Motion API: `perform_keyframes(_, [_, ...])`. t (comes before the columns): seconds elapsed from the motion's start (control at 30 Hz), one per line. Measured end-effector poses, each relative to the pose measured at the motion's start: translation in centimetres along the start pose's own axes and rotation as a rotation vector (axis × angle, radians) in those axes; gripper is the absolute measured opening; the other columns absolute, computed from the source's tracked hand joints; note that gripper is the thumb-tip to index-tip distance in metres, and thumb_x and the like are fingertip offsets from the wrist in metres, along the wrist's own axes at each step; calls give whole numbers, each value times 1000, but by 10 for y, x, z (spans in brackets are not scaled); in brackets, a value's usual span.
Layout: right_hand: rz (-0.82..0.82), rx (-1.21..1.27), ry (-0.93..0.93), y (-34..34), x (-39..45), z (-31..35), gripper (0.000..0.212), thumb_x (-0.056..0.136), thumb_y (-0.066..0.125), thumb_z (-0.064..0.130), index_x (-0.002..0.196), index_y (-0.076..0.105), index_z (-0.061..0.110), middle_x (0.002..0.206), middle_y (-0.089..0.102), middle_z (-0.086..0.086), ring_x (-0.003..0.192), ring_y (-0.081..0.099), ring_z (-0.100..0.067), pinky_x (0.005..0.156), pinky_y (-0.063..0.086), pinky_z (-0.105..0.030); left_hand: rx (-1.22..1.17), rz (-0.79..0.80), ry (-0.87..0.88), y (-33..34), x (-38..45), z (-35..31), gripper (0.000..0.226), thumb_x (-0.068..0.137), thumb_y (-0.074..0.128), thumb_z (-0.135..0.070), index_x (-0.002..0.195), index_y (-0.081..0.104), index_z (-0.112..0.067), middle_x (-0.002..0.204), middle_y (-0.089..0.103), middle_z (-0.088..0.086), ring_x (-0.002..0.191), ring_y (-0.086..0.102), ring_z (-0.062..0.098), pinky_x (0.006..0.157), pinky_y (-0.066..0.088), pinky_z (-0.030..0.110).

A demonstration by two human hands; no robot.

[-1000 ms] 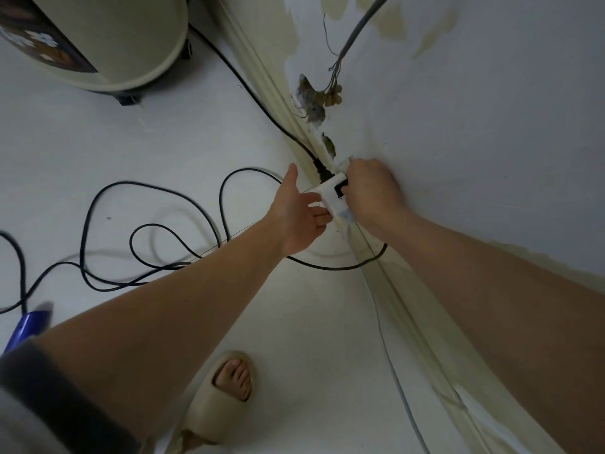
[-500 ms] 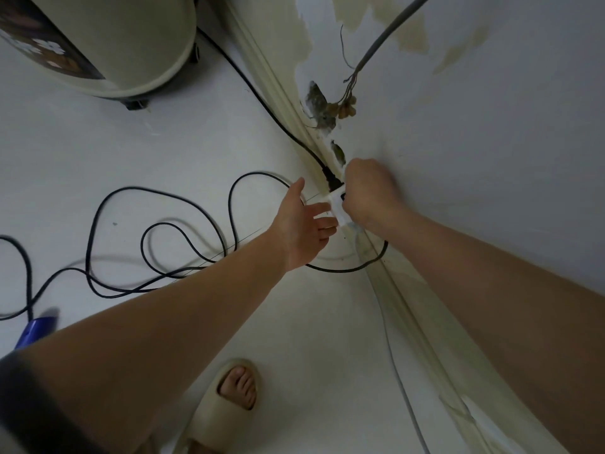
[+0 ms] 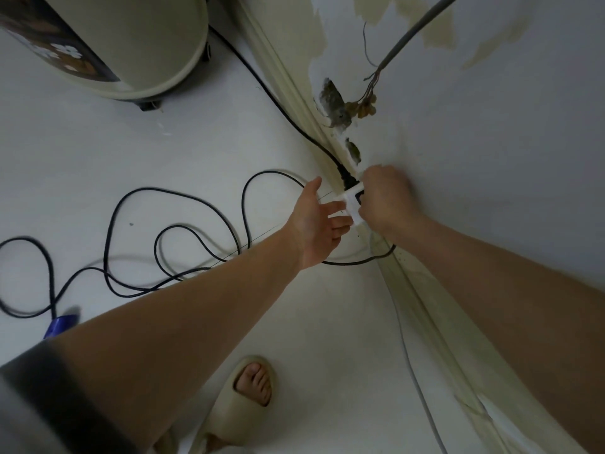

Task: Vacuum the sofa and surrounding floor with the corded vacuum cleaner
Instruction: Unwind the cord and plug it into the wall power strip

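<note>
The vacuum's black cord [image 3: 183,194] lies in loose loops on the white floor and runs along the skirting up under my right hand [image 3: 389,201]. That hand is curled against a white socket block [image 3: 352,199] low on the wall, and whatever it grips is hidden inside the fist. My left hand [image 3: 319,224] is flat, palm up, with straight fingers touching the block's near end. A blue vacuum part [image 3: 60,324] shows at the left edge, where the cord ends.
A second black plug [image 3: 347,178] sits in the block's far end, its cord running towards a round beige appliance on castors [image 3: 147,44]. Bare wires [image 3: 366,106] hang by a hole in the wall. A thin grey cable [image 3: 412,355] follows the skirting. My sandalled foot [image 3: 242,388] stands below.
My left hand's fingers have straightened against the socket block. My right hand stays curled at the same spot, and the cord loops have not moved.
</note>
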State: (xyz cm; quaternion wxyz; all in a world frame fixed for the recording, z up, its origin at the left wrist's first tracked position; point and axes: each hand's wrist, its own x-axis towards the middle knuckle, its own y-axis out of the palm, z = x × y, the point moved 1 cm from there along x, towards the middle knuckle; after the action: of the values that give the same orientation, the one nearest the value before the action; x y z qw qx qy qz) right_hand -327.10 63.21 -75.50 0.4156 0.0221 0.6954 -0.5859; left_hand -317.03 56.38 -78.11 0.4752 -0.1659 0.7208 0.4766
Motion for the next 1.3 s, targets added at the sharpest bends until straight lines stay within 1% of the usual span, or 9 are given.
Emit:
perform_keyframes(0.13, [40, -115, 15, -10, -8, 13, 7, 92, 52, 0, 89, 56, 5, 98, 59, -12, 81, 57, -23, 66, 41, -30, 288, -10, 48, -12, -5, 0, 61, 100, 26, -55, 144, 44, -16, 139, 54, 10, 131, 45, 22, 114, 25, 35])
perform_keyframes(0.2, [-134, -270, -65, 0, -23, 20, 23, 90, 49, -1, 111, 57, 3, 116, 57, -17, 107, 54, -31, 84, 43, -37, 452, -127, 152, -39, -14, 3, 43, 102, 39, -38, 132, 57, -13, 121, 66, 7, 110, 59, 20, 97, 42, 27])
perform_keyframes(0.3, [-450, -179, -322, 35, -57, 36, 31, 77, 58, -3, 108, 61, 1, 114, 58, -19, 104, 55, -36, 86, 46, -41, 966, -452, 271, -115, -29, 18, 22, 96, 52, -20, 96, 70, -8, 92, 71, 13, 83, 65, 27, 72, 51, 31])
perform_keyframes(0.47, [99, 204, -184, 127, -55, 84, 28, 94, 49, 6, 122, 48, 6, 117, 53, -11, 108, 48, -26, 83, 42, -34, 1367, -819, 306, -231, -60, 31, 30, 91, 50, -14, 117, 64, -15, 111, 67, 4, 102, 60, 24, 80, 44, 29])
perform_keyframes(0.6, [6, 237, 5, 177, -15, 115, 34, 88, 51, -2, 122, 46, 4, 115, 52, -14, 108, 50, -29, 83, 41, -34, 1615, -652, 428, -261, -35, 38, 34, 96, 52, -25, 129, 56, -19, 122, 61, -1, 114, 54, 19, 89, 43, 31])
perform_keyframes(0.77, [209, 50, -222, 205, 7, 133, 23, 92, 46, 5, 113, 55, 2, 107, 61, -14, 96, 56, -30, 74, 37, -31, 1903, -323, 548, -279, -3, 58, 34, 100, 43, -34, 127, 60, -20, 117, 58, 4, 108, 55, 25, 93, 39, 33])
perform_keyframes(0.93, [490, 334, -170, 201, -10, 146, 40, 92, 60, 42, 68, 61, 9, 51, 47, 5, 49, 44, -9, 49, 30, -24, 2232, -124, 404, -294, -21, 64, 40, 101, 36, -43, 128, 53, -18, 126, 53, 3, 116, 51, 23, 110, 27, 34])
perform_keyframes(1.13, [-40, 590, -31, 153, -44, 142, 40, 97, 53, 30, 65, 55, 7, 60, 53, -3, 56, 47, -15, 57, 35, -32, 2494, -66, 164, -300, -75, 43, 49, 104, 22, -45, 115, 64, -21, 120, 60, -3, 118, 52, 15, 118, 13, 32])
perform_keyframes(1.3, [-300, 630, 272, 99, -72, 128, 47, 99, 49, 19, 56, 35, 11, 71, 43, -7, 56, 37, -13, 48, 22, -22, 2578, -41, 594, -289, -144, 13, 54, 100, 26, -31, 78, 74, -17, 86, 66, -1, 91, 61, 17, 117, 15, 36])
